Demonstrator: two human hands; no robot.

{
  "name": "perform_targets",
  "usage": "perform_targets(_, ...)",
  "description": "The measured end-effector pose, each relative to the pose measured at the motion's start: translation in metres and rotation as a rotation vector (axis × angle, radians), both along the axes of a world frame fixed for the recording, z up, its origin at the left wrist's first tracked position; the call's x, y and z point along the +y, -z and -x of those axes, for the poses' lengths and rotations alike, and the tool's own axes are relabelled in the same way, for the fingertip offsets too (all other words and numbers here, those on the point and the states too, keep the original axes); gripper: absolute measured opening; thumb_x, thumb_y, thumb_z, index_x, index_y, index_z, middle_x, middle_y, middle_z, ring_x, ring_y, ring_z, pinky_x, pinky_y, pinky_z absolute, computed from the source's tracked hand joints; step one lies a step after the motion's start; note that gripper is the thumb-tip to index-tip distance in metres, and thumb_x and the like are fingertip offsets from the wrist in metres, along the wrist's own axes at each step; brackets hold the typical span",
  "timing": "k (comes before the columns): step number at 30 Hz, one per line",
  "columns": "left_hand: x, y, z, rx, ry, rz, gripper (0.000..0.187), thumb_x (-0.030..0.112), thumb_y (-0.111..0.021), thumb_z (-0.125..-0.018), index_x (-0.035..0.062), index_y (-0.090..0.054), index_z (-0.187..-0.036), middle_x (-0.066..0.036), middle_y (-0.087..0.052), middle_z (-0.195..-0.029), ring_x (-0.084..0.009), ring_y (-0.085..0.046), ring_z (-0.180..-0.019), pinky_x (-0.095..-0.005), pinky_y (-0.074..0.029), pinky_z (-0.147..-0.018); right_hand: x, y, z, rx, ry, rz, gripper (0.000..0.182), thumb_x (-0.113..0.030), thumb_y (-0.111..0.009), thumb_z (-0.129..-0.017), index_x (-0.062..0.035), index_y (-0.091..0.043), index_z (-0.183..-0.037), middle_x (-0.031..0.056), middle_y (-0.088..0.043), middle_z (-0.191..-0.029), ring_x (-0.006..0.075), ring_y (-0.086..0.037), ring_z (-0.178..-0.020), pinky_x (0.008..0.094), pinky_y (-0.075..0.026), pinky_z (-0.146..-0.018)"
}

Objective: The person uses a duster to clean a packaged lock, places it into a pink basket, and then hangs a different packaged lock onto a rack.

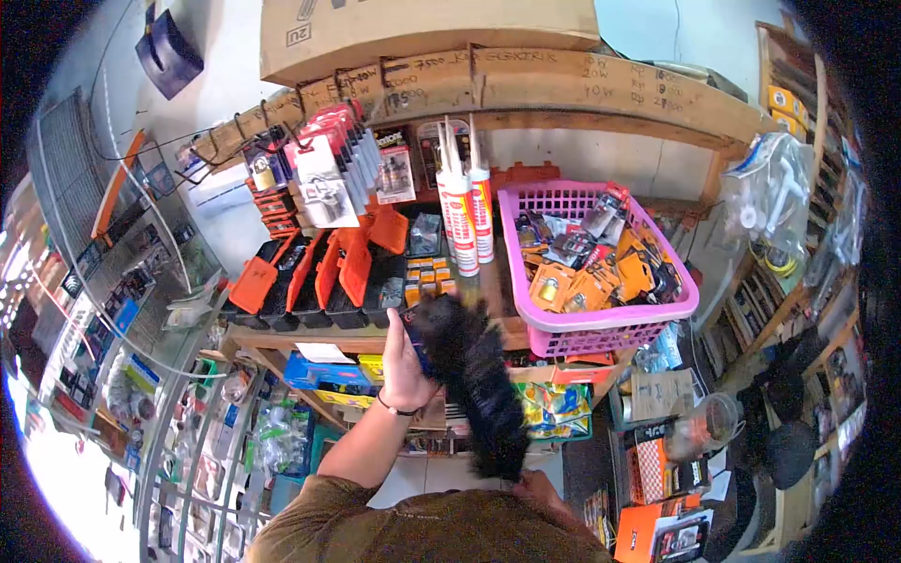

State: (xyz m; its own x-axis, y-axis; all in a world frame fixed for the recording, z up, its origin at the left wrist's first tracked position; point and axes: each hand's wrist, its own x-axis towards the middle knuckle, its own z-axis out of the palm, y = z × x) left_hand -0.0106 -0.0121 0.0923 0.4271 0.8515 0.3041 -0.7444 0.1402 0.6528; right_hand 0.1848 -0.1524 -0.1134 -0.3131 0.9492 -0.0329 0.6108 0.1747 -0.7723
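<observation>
A fluffy black duster (pixel 483 394) slants across the middle of the head view, its tip near the shelf's front edge. My right hand (pixel 540 493) is closed around its lower end, close to my body. My left hand (pixel 404 371) is raised beside the duster's upper part, thumb pointing up. A dark blue edge shows against its palm; the duster hides the fingers and most of that thing. Just beyond are small orange-and-white boxes (pixel 429 279) and black bins with orange lids (pixel 352 267).
White sealant tubes (pixel 458 220) stand upright on the wooden shelf (pixel 511 333). To their right is a pink basket (pixel 601 319) full of packaged hardware. Blister packs (pixel 324 178) hang from hooks above the bins. A glass display case (pixel 188 450) stands at left.
</observation>
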Motion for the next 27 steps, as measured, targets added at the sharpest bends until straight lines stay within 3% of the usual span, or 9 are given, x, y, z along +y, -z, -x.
perform_targets(2,0.016,0.0,0.006,-0.181,0.308,-0.168,0.084,0.069,-0.032,-0.075,0.0062,-0.026,-0.13,-0.018,-0.036,-0.128,-0.0359,-0.042,-0.111,-0.0499,-0.03,-0.095,0.003,-0.001,0.003,0.064,0.048,-0.082,0.024,-0.021,-0.055,-0.071,0.0005,-0.056,-0.082,0.0174,-0.056,-0.062,0.0282,-0.049,-0.052,0.0385,-0.041,-0.053)
perform_targets(5,-0.009,-0.012,0.004,0.051,-0.245,0.027,0.083,0.067,-0.034,-0.076,0.0069,-0.024,-0.131,-0.02,-0.036,-0.127,-0.0375,-0.042,-0.11,-0.0497,-0.031,-0.095,0.01,0.002,0.0,0.22,0.151,-0.072,0.023,-0.02,-0.056,-0.07,0.0011,-0.056,-0.08,0.0175,-0.056,-0.062,0.0291,-0.048,-0.051,0.0389,-0.04,-0.053)
perform_targets(7,-0.005,-0.002,0.008,0.026,-0.236,0.035,0.078,0.064,-0.03,-0.08,0.0052,-0.025,-0.131,-0.019,-0.037,-0.126,-0.0348,-0.041,-0.112,-0.0471,-0.031,-0.096,0.009,0.024,-0.003,0.316,0.21,0.034,0.023,-0.019,-0.055,-0.07,0.0008,-0.056,-0.08,0.0174,-0.056,-0.062,0.03,-0.049,-0.051,0.0393,-0.04,-0.052)
perform_targets(11,0.018,0.012,0.017,-0.264,0.382,-0.364,0.072,0.058,-0.02,-0.085,0.0023,-0.027,-0.129,-0.016,-0.039,-0.127,-0.0281,-0.037,-0.118,-0.0438,-0.031,-0.097,0.008,0.022,0.002,0.075,0.104,-0.121,0.024,-0.022,-0.054,-0.072,-0.0001,-0.057,-0.081,0.0206,-0.056,-0.065,0.0372,-0.052,-0.056,0.0416,-0.041,-0.054)
perform_targets(13,-0.012,-0.001,0.016,0.093,-0.231,0.043,0.08,0.065,-0.034,-0.078,0.0053,-0.025,-0.131,-0.02,-0.036,-0.127,-0.036,-0.038,-0.115,-0.0487,-0.033,-0.094,0.01,-0.008,0.009,0.134,0.188,-0.05,0.025,-0.024,-0.053,-0.072,-0.0006,-0.057,-0.081,0.0217,-0.056,-0.065,0.04,-0.052,-0.059,0.0428,-0.041,-0.054)
perform_targets(18,-0.001,0.005,0.012,-0.126,0.133,-0.333,0.072,0.059,-0.025,-0.084,0.0035,-0.03,-0.128,-0.016,-0.041,-0.126,-0.0292,-0.039,-0.117,-0.0437,-0.033,-0.096,0.003,-0.003,0.009,0.063,-0.014,-0.43,0.019,-0.016,-0.054,-0.074,0.002,-0.056,-0.08,0.0126,-0.052,-0.055,0.0206,-0.049,-0.049,0.0347,-0.039,-0.048)
perform_targets(23,-0.009,-0.002,0.012,0.024,-0.226,0.055,0.076,0.063,-0.034,-0.079,0.0063,-0.026,-0.13,-0.021,-0.037,-0.126,-0.0376,-0.038,-0.115,-0.0503,-0.031,-0.095,-0.004,-0.013,0.001,0.342,0.084,-0.081,0.016,-0.012,-0.055,-0.076,0.0035,-0.054,-0.077,0.0102,-0.048,-0.053,0.013,-0.044,-0.05,0.0329,-0.037,-0.047)
perform_targets(25,0.011,0.017,0.019,-0.225,0.28,-0.199,0.068,0.057,-0.023,-0.086,0.005,-0.029,-0.129,-0.015,-0.041,-0.125,-0.0284,-0.038,-0.117,-0.0425,-0.03,-0.098,-0.007,-0.011,0.003,0.217,-0.034,-0.059,0.015,-0.012,-0.056,-0.075,0.0035,-0.054,-0.077,0.0089,-0.046,-0.051,0.0116,-0.043,-0.049,0.0329,-0.036,-0.045)
perform_targets(27,0.013,0.019,0.021,-0.249,0.315,-0.227,0.069,0.057,-0.024,-0.085,0.0046,-0.03,-0.128,-0.016,-0.04,-0.126,-0.0285,-0.038,-0.118,-0.0422,-0.03,-0.098,-0.005,-0.031,0.001,0.25,0.06,-0.098,0.016,-0.012,-0.056,-0.075,0.0031,-0.054,-0.078,0.0084,-0.046,-0.051,0.0119,-0.042,-0.049,0.033,-0.036,-0.045)
